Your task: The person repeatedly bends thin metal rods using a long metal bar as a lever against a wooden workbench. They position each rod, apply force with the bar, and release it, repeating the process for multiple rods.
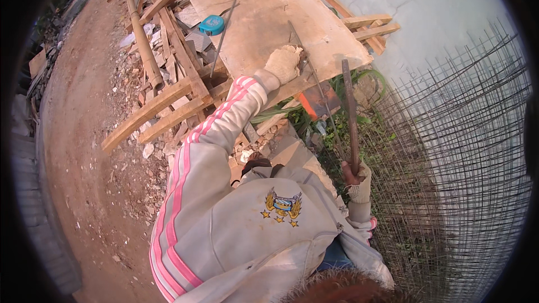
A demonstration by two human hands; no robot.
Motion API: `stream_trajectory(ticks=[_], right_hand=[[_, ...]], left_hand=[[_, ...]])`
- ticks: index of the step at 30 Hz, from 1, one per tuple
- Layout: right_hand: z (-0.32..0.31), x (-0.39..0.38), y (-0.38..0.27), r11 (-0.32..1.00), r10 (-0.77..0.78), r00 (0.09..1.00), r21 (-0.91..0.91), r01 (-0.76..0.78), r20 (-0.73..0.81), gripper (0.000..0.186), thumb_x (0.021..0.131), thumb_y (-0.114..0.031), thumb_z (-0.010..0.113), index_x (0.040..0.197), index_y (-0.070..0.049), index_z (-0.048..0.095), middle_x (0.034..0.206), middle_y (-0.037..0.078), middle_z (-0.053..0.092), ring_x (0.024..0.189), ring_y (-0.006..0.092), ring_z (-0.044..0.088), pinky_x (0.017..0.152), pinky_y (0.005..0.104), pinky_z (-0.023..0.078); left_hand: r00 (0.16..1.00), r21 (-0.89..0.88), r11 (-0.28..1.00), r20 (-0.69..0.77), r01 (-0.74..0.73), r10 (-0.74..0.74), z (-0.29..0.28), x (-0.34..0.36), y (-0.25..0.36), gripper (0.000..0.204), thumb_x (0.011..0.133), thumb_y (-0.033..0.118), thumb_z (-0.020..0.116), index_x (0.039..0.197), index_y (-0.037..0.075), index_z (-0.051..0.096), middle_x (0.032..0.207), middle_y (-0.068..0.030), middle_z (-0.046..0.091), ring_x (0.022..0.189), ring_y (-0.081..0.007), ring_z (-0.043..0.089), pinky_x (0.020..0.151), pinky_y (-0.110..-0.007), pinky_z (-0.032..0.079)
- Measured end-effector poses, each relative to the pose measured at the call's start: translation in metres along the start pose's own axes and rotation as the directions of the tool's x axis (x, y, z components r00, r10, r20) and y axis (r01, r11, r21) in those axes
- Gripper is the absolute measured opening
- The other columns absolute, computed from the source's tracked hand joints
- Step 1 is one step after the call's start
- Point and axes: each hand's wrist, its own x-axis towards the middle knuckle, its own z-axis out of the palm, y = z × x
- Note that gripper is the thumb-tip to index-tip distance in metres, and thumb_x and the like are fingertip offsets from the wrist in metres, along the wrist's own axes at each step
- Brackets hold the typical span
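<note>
My left hand (284, 63), in a cream knit glove, is closed and pressed down at the near edge of a worn wooden board (264, 11). A thin steel rod (320, 85) passes against the glove's right side and slants down toward my right hand. The glove hides the fingers, so I cannot tell whether they grip the rod. My right hand (353, 178), gloved with bare fingertips, is wrapped round the lower end of a long rusty metal bar (350, 112). That bar points away from me, its far end beside the board's right corner.
A teal tape measure (211, 25) lies at the board's left edge, near another thin rod (231, 14). Timber lengths (179, 50) and rubble surround the board's left. An orange-and-dark object (319, 102) lies below its edge. Steel mesh (449, 134) leans on the right against a pale wall (443, 0).
</note>
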Motion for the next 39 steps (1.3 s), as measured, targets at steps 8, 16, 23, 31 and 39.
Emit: stream_trajectory(ticks=[8,16,23,31,39], right_hand=[[0.039,0.033,-0.034,0.997,0.013,0.998,-0.070,-0.017,-0.058,0.019,0.089,-0.020,0.073,0.094,-0.003,0.066,0.071,-0.003,0.059,0.063,0.0075,0.053,0.056,0.0257,0.042],[0.044,0.041,-0.041,0.994,0.065,0.995,-0.077,-0.071,-0.072,0.022,0.089,-0.023,0.075,0.092,-0.003,0.065,0.067,-0.004,0.056,0.059,0.0067,0.050,0.053,0.0262,0.038],[0.050,0.049,-0.046,0.967,-0.100,0.990,-0.243,0.073,-0.101,0.020,0.090,-0.022,0.074,0.094,-0.004,0.066,0.069,-0.004,0.057,0.063,0.0064,0.051,0.057,0.0255,0.040],[0.040,0.054,-0.032,0.978,0.000,0.998,-0.209,-0.012,-0.062,0.022,0.091,-0.023,0.074,0.097,-0.003,0.065,0.071,-0.003,0.058,0.064,0.0063,0.051,0.057,0.0259,0.041],[0.041,0.052,-0.029,0.986,-0.015,0.998,-0.167,0.005,-0.063,0.022,0.091,-0.024,0.074,0.095,-0.004,0.064,0.069,-0.004,0.057,0.061,0.0063,0.051,0.056,0.0258,0.040]], left_hand=[[0.989,0.074,0.986,0.034,-0.149,0.146,0.004,0.028,-0.010,0.037,0.077,0.022,0.069,0.110,0.005,0.062,0.106,-0.0136,0.064,0.102,-0.0318,0.063,0.084,-0.045,0.050],[0.991,-0.001,0.992,-0.044,-0.124,0.124,0.005,0.034,-0.016,0.031,0.075,0.023,0.071,0.102,0.008,0.064,0.098,-0.0118,0.066,0.096,-0.0298,0.064,0.081,-0.043,0.050],[0.991,-0.065,0.992,-0.083,-0.109,0.103,0.007,0.034,-0.019,0.034,0.073,0.025,0.075,0.101,0.010,0.063,0.096,-0.0107,0.065,0.095,-0.0290,0.064,0.081,-0.043,0.049],[0.993,-0.013,0.997,-0.091,-0.080,0.078,0.007,0.031,-0.015,0.035,0.076,0.030,0.073,0.103,0.010,0.063,0.100,-0.0097,0.065,0.098,-0.0277,0.063,0.083,-0.041,0.049],[0.994,0.002,0.996,-0.073,-0.087,0.087,0.007,0.028,-0.015,0.031,0.082,0.031,0.068,0.105,0.010,0.063,0.101,-0.0085,0.064,0.100,-0.0263,0.063,0.081,-0.040,0.049]])
